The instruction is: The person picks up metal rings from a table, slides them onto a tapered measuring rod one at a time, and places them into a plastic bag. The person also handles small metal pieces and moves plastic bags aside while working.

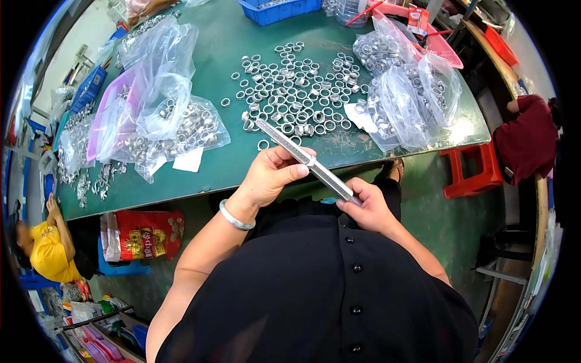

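Note:
A grey metal ring mandrel (pixel 331 179), a tapered stick with marks along it, is held slantwise over the table's near edge. Its thick lower end sits in my right hand (pixel 370 209), whose fingers are closed round it. Partway up the stick there is a silver ring (pixel 310 162). My left hand (pixel 269 176), with a pale bangle (pixel 236 216) on its wrist, is closed at that spot, thumb and fingers pinching at the ring and stick. Just beyond the hands, many loose silver rings (pixel 293 94) lie spread on the green table (pixel 227 163).
Clear bags of rings lie left (pixel 203 124) and right (pixel 408 109) of the loose rings. A purple tray (pixel 100 130), blue bin (pixel 281 12) and pink basket (pixel 445 51) stand on the table. Two people sit nearby, one in yellow (pixel 53 257), one in dark red (pixel 526 142). A red stool (pixel 469 169) stands right.

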The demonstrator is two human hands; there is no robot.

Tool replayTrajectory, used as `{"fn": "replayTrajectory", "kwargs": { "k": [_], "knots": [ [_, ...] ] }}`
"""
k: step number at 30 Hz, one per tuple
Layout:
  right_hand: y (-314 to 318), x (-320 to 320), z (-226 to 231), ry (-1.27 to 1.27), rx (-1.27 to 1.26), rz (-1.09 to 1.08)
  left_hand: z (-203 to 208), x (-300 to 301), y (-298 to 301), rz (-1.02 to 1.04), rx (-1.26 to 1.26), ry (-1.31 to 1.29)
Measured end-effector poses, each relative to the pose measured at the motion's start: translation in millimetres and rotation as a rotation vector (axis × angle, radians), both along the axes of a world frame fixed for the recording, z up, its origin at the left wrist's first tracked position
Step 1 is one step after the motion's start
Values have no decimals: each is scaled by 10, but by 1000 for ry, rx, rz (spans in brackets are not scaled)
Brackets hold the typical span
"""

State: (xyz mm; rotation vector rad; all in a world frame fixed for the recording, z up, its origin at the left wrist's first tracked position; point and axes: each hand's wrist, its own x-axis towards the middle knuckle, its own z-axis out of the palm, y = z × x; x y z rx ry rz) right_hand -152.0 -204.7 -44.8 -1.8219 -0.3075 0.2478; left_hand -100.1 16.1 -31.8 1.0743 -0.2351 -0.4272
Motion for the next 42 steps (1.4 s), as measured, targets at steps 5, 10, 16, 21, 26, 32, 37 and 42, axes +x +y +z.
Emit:
{"fn": "replayTrajectory", "kwargs": {
  "k": [5, 10, 16, 21, 26, 32, 37, 42],
  "knots": [
    [15, 12, -17, 35, 15, 10, 5, -12, -8, 26, -3, 20],
    [23, 16, -1, 73, 0, 15, 10, -30, 14, 43, 38, 37],
    [36, 23, 46, 106, -28, 28, 43, -67, -9, 106, 63, 54],
    [22, 32, 68, 74, -35, 56, -12, -5, 107, 228, -145, 5],
    [-67, 6, -13, 50, -45, 42, 81, 226, 482, 319, -310, 15],
    [-130, 10, -93, 134, 46, -69, 210, 342, 523, 401, -173, 112],
    [-192, -1, -143, 161, 104, -93, 135, 499, 521, 504, 467, -62],
    [-205, -25, -125, 203, 150, -122, 110, 599, 396, 383, 1156, -473]
  ]
}}
